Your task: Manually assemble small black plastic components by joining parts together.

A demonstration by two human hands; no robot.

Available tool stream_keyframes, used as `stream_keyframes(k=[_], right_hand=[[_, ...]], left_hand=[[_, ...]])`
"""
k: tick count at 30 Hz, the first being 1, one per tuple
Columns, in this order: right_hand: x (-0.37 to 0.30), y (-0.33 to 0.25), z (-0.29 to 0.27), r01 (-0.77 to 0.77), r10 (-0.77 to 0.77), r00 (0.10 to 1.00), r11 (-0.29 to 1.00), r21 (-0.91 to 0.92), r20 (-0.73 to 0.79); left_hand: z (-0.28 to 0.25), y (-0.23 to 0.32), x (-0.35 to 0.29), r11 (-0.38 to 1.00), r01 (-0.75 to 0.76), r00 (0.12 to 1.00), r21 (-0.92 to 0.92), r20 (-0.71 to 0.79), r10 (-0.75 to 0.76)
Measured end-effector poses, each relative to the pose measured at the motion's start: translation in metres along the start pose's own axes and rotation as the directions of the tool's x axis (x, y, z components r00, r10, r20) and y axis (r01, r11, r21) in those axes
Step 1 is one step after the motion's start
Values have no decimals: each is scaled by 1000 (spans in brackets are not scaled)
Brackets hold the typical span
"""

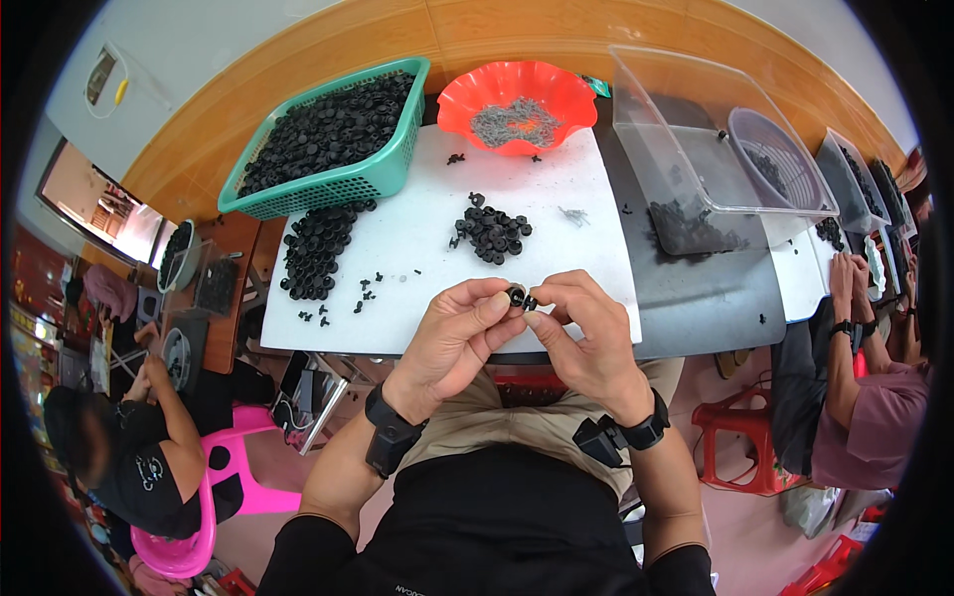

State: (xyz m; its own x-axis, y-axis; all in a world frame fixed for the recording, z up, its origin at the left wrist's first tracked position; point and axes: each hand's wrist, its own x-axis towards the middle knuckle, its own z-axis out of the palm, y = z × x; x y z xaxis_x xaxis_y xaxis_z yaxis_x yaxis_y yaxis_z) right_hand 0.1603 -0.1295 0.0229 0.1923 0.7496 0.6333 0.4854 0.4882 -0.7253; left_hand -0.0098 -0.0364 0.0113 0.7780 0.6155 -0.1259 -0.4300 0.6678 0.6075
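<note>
Just past the near edge of the white board [397,228], my two hands meet. Between its thumb and fingers my left hand [449,343] pinches a round black plastic cap [516,296]. My right hand [593,343] grips a small black plastic piece [530,302] against the cap's right side; the fingertips partly hide both parts. Beyond the hands lies a pile of black parts [494,235]. To the left are a group of round black caps [313,263] and several small black pieces [366,289] scattered loose.
A green basket [373,177] heaped with black caps stands far left. Beside it is a red scalloped bowl [462,94] of thin grey pieces. A clear plastic bin [686,119] stands right. Thin grey pieces [573,216] lie on the board. Other people sit left and right.
</note>
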Motion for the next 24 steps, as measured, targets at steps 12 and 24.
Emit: stream_keyframes(k=[12,24], right_hand=[[0,-3,-6,-38,43,998,995,-89,52],[-1,-6,-11,-55,67,994,990,-130,86]], left_hand=[[5,-2,0,999,1,1000,52,-5,-1],[7,-5,0,995,-31,999,97,-5,32]])
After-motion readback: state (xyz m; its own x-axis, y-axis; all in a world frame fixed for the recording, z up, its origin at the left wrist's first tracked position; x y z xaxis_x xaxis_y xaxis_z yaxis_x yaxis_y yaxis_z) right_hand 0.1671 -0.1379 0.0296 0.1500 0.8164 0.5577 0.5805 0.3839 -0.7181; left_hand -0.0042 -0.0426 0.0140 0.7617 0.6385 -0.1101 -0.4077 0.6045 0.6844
